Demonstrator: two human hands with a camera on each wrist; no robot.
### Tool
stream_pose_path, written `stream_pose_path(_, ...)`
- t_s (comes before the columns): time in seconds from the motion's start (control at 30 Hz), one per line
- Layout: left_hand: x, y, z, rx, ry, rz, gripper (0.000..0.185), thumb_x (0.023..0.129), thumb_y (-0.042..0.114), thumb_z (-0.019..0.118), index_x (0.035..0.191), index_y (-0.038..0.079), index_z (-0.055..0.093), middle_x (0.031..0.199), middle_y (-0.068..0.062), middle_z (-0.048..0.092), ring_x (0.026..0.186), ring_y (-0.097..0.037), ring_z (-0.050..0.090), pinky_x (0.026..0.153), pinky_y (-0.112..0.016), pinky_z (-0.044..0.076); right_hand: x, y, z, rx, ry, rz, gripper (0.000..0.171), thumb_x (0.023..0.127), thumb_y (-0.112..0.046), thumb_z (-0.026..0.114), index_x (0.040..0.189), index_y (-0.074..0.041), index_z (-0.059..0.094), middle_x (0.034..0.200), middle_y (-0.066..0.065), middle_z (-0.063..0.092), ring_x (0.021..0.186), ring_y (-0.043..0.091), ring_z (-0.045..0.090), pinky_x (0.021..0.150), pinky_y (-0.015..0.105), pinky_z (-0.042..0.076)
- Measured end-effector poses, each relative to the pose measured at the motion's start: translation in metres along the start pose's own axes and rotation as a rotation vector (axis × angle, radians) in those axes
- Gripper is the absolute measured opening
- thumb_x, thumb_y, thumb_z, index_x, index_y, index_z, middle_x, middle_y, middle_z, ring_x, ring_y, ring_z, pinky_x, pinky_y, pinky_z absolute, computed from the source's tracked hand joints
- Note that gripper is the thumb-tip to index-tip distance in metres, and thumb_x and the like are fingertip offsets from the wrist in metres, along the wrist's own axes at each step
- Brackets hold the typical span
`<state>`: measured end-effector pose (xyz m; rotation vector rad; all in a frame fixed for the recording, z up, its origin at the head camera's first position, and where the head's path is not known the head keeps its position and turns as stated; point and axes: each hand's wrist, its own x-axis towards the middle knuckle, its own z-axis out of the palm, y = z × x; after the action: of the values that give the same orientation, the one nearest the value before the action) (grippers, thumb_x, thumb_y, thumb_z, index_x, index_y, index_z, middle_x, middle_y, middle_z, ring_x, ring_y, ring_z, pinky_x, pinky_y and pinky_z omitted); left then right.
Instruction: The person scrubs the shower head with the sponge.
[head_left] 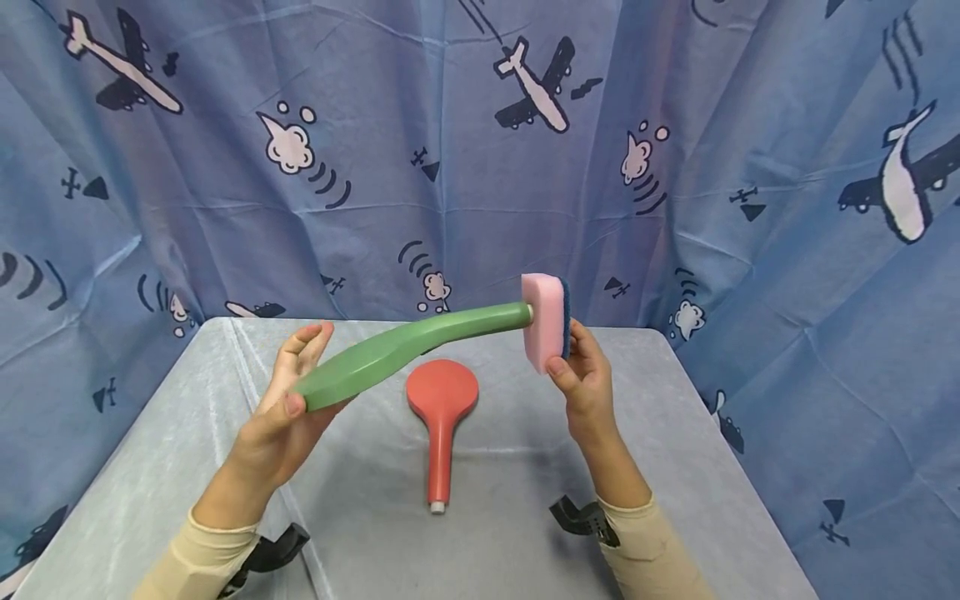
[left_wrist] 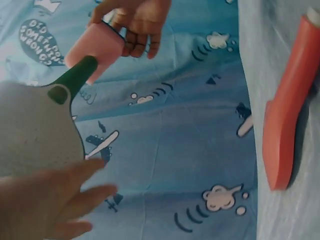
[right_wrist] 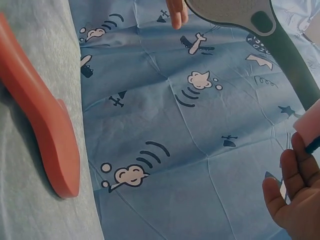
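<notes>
My left hand (head_left: 270, 437) holds a green shower head (head_left: 397, 348) by its wide head, thumb on the near edge and fingers behind. Its pale spray face (left_wrist: 37, 127) shows in the left wrist view. The handle slants up to the right, with its end right at a pink sponge (head_left: 542, 323). Between thumb and fingers, my right hand (head_left: 592, 396) pinches that sponge, which has a dark blue scouring side (head_left: 566, 321) facing right. Both are held up above the table. A red shower head (head_left: 442, 390) lies below and between my hands, handle toward me.
The table has a light grey cloth (head_left: 360, 517) over it. Blue curtains (head_left: 375, 167) printed with planes and clouds hang behind it and on both sides. Black wrist mounts (head_left: 277, 550) stick out from both beige sleeves (head_left: 652, 542).
</notes>
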<state>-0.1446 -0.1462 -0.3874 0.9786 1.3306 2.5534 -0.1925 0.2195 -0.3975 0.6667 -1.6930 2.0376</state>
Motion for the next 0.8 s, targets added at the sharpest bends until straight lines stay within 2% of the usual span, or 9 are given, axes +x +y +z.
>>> stream_pose_path(0.07, 0.001, 0.0, -0.002, -0.07, -0.048, -0.066, 0.088, 0.096, 0.019, 0.065, 0.161, 0.023, 0.006, 0.166, -0.011, -0.027, 0.138, -0.012, 0.045, 0.117, -0.031, 0.038, 0.001, 0.0, -0.002, -0.003, 0.008, -0.004, 0.051, 0.092, -0.022, 0.071, 0.141, -0.014, 0.058, 0.12, 0.003, 0.065, 0.102, 0.014, 0.063, 0.085, 0.022, 0.056)
stream_pose_path(0.13, 0.002, -0.001, -0.004, -0.154, -0.099, -0.108, 0.099, 0.094, 0.01, 0.068, 0.163, 0.024, -0.002, 0.168, -0.013, -0.015, 0.142, -0.014, 0.044, 0.116, -0.029, 0.04, 0.002, -0.001, -0.003, -0.001, 0.015, -0.015, 0.053, 0.092, -0.024, 0.072, 0.142, -0.014, 0.057, 0.119, 0.003, 0.065, 0.102, 0.014, 0.063, 0.085, 0.022, 0.057)
stream_pose_path(0.17, 0.003, -0.001, -0.005, -0.191, -0.126, -0.116, 0.104, 0.093, 0.006, 0.068, 0.163, 0.024, -0.006, 0.169, -0.013, -0.006, 0.14, -0.015, 0.046, 0.115, -0.029, 0.041, 0.003, -0.001, -0.004, -0.001, 0.016, -0.024, 0.054, 0.092, -0.024, 0.072, 0.142, -0.013, 0.057, 0.119, 0.003, 0.065, 0.102, 0.014, 0.063, 0.085, 0.022, 0.057)
stream_pose_path(0.27, 0.006, -0.004, -0.005, -0.276, -0.198, -0.106, 0.112, 0.092, -0.002, 0.069, 0.163, 0.022, -0.014, 0.155, -0.011, 0.044, 0.128, -0.018, 0.06, 0.113, -0.031, 0.044, 0.005, -0.001, -0.005, 0.0, 0.02, -0.048, 0.055, 0.092, -0.025, 0.072, 0.143, -0.01, 0.056, 0.119, 0.004, 0.064, 0.102, 0.015, 0.063, 0.085, 0.022, 0.057)
stream_pose_path(0.3, 0.007, -0.006, -0.005, -0.301, -0.216, -0.094, 0.113, 0.092, -0.005, 0.069, 0.163, 0.021, -0.016, 0.151, -0.01, 0.051, 0.123, -0.019, 0.064, 0.113, -0.032, 0.045, 0.006, -0.001, -0.006, 0.003, 0.021, -0.053, 0.056, 0.092, -0.024, 0.073, 0.143, -0.01, 0.056, 0.119, 0.004, 0.064, 0.102, 0.015, 0.062, 0.086, 0.022, 0.056)
stream_pose_path(0.4, 0.009, -0.01, -0.005, -0.325, -0.237, -0.059, 0.115, 0.091, -0.009, 0.068, 0.163, 0.021, -0.017, 0.156, -0.009, 0.048, 0.127, -0.02, 0.062, 0.113, -0.032, 0.044, 0.007, -0.001, -0.006, 0.002, 0.024, -0.059, 0.056, 0.093, -0.022, 0.072, 0.144, -0.008, 0.055, 0.121, 0.006, 0.063, 0.104, 0.017, 0.061, 0.087, 0.023, 0.056)
stream_pose_path(0.5, 0.006, -0.015, -0.003, -0.328, -0.208, -0.059, 0.118, 0.089, -0.013, 0.067, 0.163, 0.027, -0.016, 0.169, -0.009, 0.024, 0.133, -0.021, 0.056, 0.112, -0.03, 0.045, 0.007, -0.001, -0.005, -0.044, 0.042, -0.066, 0.056, 0.093, -0.019, 0.072, 0.145, -0.007, 0.054, 0.124, 0.007, 0.063, 0.108, 0.018, 0.06, 0.091, 0.023, 0.054)
stream_pose_path(0.7, -0.002, -0.022, 0.003, -0.359, -0.09, -0.106, 0.109, 0.089, -0.025, 0.043, 0.163, 0.03, -0.014, 0.155, -0.009, 0.041, 0.123, -0.022, 0.061, 0.105, -0.034, 0.053, 0.002, -0.002, 0.0, -0.358, 0.125, -0.134, 0.061, 0.09, -0.009, 0.074, 0.147, -0.012, 0.054, 0.126, 0.008, 0.064, 0.108, 0.019, 0.057, 0.098, 0.027, 0.047)
stream_pose_path(0.8, -0.003, -0.023, 0.008, -0.396, -0.046, -0.104, 0.101, 0.09, -0.024, 0.03, 0.163, 0.031, -0.013, 0.16, -0.008, 0.03, 0.125, -0.028, 0.062, 0.103, -0.043, 0.054, 0.002, -0.003, 0.004, -0.493, 0.159, -0.164, 0.068, 0.086, -0.004, 0.077, 0.149, -0.014, 0.053, 0.128, 0.011, 0.063, 0.11, 0.017, 0.056, 0.1, 0.031, 0.046)
